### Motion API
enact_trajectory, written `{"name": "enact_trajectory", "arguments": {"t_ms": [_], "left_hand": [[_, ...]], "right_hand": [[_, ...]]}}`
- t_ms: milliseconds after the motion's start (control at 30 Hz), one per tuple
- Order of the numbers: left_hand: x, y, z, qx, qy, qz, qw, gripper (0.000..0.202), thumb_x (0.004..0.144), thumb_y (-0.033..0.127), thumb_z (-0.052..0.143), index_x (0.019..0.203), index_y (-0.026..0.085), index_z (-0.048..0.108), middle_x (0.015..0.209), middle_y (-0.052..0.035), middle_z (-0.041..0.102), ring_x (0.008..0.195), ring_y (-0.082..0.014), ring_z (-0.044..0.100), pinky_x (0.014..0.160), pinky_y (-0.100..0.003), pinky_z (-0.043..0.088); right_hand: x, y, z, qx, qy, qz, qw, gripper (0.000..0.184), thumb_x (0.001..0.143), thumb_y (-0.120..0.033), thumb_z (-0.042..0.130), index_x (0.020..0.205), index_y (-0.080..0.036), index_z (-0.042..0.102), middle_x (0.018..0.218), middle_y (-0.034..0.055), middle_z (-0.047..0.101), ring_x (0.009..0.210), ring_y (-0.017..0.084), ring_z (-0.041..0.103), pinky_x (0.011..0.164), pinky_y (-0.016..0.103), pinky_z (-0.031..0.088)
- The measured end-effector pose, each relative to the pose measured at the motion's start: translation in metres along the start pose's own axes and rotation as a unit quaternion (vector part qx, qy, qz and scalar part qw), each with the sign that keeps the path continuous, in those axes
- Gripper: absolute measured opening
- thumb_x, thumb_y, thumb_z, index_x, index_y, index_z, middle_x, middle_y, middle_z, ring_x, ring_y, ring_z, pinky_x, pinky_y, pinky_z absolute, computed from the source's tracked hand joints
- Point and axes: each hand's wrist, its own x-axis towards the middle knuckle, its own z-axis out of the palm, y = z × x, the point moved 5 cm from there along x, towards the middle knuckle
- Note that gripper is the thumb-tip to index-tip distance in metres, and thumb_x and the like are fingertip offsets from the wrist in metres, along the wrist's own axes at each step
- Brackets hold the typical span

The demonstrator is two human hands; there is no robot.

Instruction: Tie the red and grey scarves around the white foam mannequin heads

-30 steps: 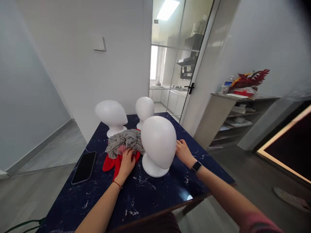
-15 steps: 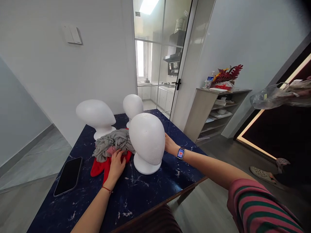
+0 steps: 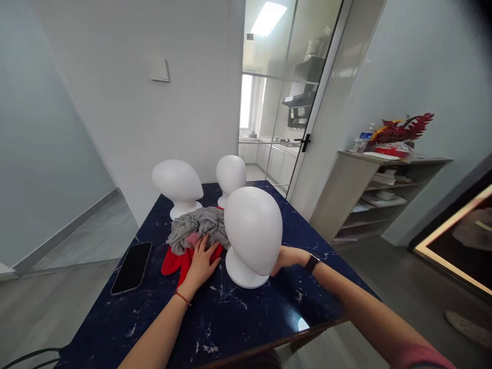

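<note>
A white foam mannequin head [image 3: 252, 230] stands upright on its round base near the middle of the table. My left hand [image 3: 201, 264] lies with fingers spread on a heap of cloth, touching a crumpled grey fabric [image 3: 200, 223] and a red fabric [image 3: 172, 261] under it. A bit of pink shows in the heap. At the foam head's right side is my right hand [image 3: 290, 258], low beside its neck. Its fingers are mostly hidden behind the head, so their grip cannot be made out. Two more white heads, one at left [image 3: 177, 182] and one behind [image 3: 231, 174], stand farther back.
A dark phone [image 3: 131, 268] lies near the left edge of the blue marbled table [image 3: 226, 328]. Behind the table are a wall and a glass door [image 3: 277, 102]. A shelf unit [image 3: 326, 195] with various items stands at right.
My right hand has come down and nearer along the foam head's right side. My left hand stays on the cloth, its thumb now farther out. The view has swung left.
</note>
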Motion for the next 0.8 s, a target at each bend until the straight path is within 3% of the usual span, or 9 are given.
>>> {"name": "enact_trajectory", "arguments": {"t_ms": [100,233,433,533,700,800], "left_hand": [[0.001,-0.011,0.002,0.032,-0.013,-0.03,0.999,0.04,0.087,0.032,0.051,0.124,0.021,0.06,0.147,-0.0144,0.035,0.137,-0.0363,0.029,0.109,-0.052,0.031],[0.003,-0.029,-0.001,0.067,-0.02,-0.065,0.995,0.039,0.09,0.031,0.044,0.123,0.016,0.06,0.146,-0.0172,0.039,0.136,-0.0337,0.033,0.108,-0.049,0.033],[0.005,-0.045,-0.014,0.079,0.018,-0.111,0.991,0.035,0.089,0.019,0.042,0.118,0.016,0.061,0.14,-0.016,0.048,0.134,-0.0294,0.038,0.105,-0.047,0.037],[0.006,-0.045,-0.022,0.065,0.039,-0.12,0.99,0.034,0.082,0.014,0.046,0.112,0.013,0.063,0.133,-0.0168,0.054,0.13,-0.0292,0.042,0.106,-0.046,0.035],[0.009,-0.04,-0.038,-0.019,0.075,-0.132,0.988,0.019,0.078,0.021,0.051,0.093,0.018,0.063,0.106,-0.0098,0.065,0.108,-0.027,0.055,0.095,-0.045,0.043],[0.009,-0.036,-0.048,-0.067,0.136,-0.15,0.977,0.019,0.081,0.027,0.051,0.096,0.017,0.057,0.095,-0.008,0.063,0.091,-0.0244,0.058,0.085,-0.042,0.047]], "right_hand": [[0.001,0.012,0.019,0.061,-0.039,0.004,0.997,0.042,0.05,-0.039,0.083,0.086,-0.02,0.073,0.087,0.0031,0.072,0.086,0.024,0.064,0.094,0.044,0.05],[0.004,0.019,0.041,0.121,0.013,0.005,0.993,0.041,0.057,-0.045,0.08,0.089,-0.02,0.073,0.094,0.0067,0.073,0.093,0.026,0.064,0.095,0.046,0.049],[0.011,-0.006,0.072,0.204,0.013,-0.001,0.979,0.07,0.054,-0.043,0.084,0.116,-0.017,0.063,0.119,0.0134,0.064,0.108,0.031,0.059,0.098,0.049,0.045],[0.019,-0.013,0.084,0.22,0.05,0.002,0.974,0.076,0.049,-0.042,0.087,0.116,-0.015,0.06,0.122,0.0155,0.062,0.112,0.032,0.056,0.097,0.051,0.045],[0.024,-0.008,0.094,0.194,0.112,0.002,0.974,0.076,0.045,-0.041,0.088,0.11,-0.015,0.06,0.12,0.0161,0.06,0.117,0.034,0.05,0.098,0.052,0.042],[0.019,-0.006,0.094,0.168,0.114,0.008,0.979,0.074,0.048,-0.041,0.087,0.112,-0.015,0.059,0.116,0.0162,0.062,0.12,0.035,0.048,0.099,0.054,0.04]]}}
